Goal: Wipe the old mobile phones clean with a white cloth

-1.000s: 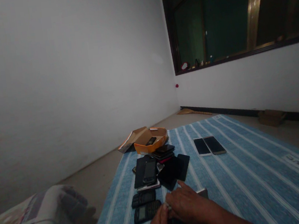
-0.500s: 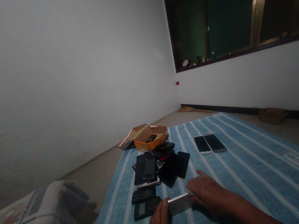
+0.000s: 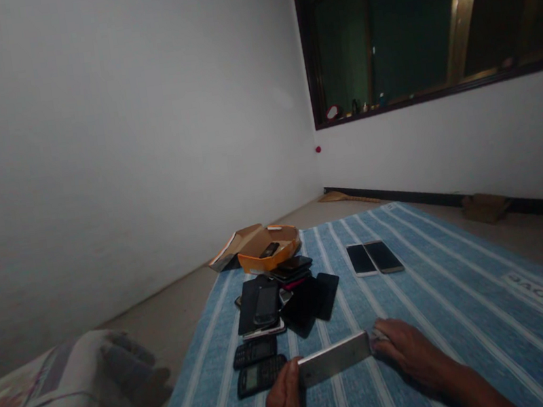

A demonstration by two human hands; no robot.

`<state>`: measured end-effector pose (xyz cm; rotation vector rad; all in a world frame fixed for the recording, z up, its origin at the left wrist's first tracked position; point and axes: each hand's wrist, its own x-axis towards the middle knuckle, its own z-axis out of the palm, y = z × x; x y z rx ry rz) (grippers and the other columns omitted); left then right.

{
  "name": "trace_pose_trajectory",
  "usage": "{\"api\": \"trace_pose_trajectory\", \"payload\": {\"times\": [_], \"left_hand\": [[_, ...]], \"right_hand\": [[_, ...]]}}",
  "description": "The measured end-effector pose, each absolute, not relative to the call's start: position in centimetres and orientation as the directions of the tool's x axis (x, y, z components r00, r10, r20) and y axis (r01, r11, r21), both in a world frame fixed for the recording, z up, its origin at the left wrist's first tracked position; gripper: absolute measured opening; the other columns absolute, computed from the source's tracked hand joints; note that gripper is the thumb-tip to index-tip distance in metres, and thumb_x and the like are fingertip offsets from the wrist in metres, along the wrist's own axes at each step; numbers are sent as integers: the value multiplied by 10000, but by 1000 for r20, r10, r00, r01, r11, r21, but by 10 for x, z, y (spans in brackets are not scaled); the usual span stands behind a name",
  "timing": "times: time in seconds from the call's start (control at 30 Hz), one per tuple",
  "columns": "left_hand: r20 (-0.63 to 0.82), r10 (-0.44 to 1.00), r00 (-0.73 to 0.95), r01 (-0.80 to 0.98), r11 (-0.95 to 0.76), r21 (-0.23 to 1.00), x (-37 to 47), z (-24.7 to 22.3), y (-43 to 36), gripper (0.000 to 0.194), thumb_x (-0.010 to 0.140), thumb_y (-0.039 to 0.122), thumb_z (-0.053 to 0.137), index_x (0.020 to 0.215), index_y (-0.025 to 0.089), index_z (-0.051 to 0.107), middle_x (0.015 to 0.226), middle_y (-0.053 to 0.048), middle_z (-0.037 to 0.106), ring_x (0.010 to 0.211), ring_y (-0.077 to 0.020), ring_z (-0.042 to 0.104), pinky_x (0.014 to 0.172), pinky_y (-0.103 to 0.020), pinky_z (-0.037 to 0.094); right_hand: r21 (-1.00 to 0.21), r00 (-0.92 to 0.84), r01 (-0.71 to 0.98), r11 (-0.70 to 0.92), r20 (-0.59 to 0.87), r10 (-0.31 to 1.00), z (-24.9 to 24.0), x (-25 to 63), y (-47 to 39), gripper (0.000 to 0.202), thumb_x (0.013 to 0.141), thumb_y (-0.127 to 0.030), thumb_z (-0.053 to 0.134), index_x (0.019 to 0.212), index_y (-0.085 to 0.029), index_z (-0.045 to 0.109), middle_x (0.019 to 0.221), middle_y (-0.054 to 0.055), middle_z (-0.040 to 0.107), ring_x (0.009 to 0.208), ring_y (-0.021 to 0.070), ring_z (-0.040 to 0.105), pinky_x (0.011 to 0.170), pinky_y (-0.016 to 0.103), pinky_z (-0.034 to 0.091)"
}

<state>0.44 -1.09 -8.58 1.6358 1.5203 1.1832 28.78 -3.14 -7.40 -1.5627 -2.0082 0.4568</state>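
Note:
My left hand [image 3: 284, 401] grips the left end of a silver smartphone [image 3: 335, 359], which is tilted up on its long edge above the striped cloth cover. At the phone's right end, my right hand [image 3: 402, 346] is closed on a small crumpled pale cloth [image 3: 378, 337], partly hidden by the fingers. Left of the phone lie two black keypad phones [image 3: 261, 375], close to my left hand. Beyond them is a loose pile of dark phones [image 3: 267, 304], some overlapping.
Two smartphones [image 3: 383, 257] lie side by side, screens up, at the right. An open orange box [image 3: 268, 260] with a small phone inside stands behind the pile. Blue striped fabric [image 3: 443, 314] covers the surface. A fabric-covered seat [image 3: 72, 393] is at the lower left.
My right hand has moved right along the phone with the cloth, uncovering more of its silver side. My left hand keeps its hold. The view has shifted slightly.

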Motion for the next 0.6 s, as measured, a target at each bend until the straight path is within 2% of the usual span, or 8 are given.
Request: {"api": "trace_pose_trajectory", "payload": {"times": [0.13,0.2,0.27,0.37,0.5,0.6], "left_hand": [[174,984,-36,425,-142,894,6,-80,-12,627,827,718,407,889,191,741,992,-121,772,1017,-303,704,921,-358,554],[170,985,-39,435,-137,890,7,-78,-13,629,826,721,414,882,185,738,986,-116,772,1014,-300,705,919,-352,554],[174,984,-45,450,-136,883,7,-76,-15,630,823,728,412,860,189,737,962,-114,773,985,-297,712,900,-347,560],[180,982,-48,456,-139,879,9,-74,-16,636,823,734,396,833,192,729,938,-107,771,942,-292,716,882,-347,564],[168,984,-55,436,-127,891,11,-74,-16,615,806,732,433,821,188,719,936,-100,769,989,-303,703,918,-358,549],[159,986,-52,429,-122,895,12,-75,-17,623,809,726,423,869,184,724,1017,-122,758,1040,-304,689,980,-372,512]], "right_hand": [[-740,-50,640,207,229,972,-78,288,-32,255,954,-359,387,741,-228,431,710,-11,577,667,161,563,635,268,403],[-799,-43,561,217,234,971,-72,283,-32,243,940,-373,410,759,-221,465,702,-14,577,662,161,562,632,264,406],[-839,-72,487,245,241,968,-66,277,-33,182,918,-355,449,860,-207,538,778,-3,624,716,166,591,677,262,426],[-848,-130,449,281,249,960,-62,269,-34,148,881,-286,488,965,-206,581,867,3,659,774,166,614,718,257,431],[-806,-78,540,243,240,968,-67,264,-32,68,836,-211,510,780,-206,548,712,-30,596,684,146,572,640,235,394],[-763,-44,597,248,278,960,-74,262,-32,94,817,-174,538,730,-204,518,701,-35,569,672,138,552,632,231,374]]}}
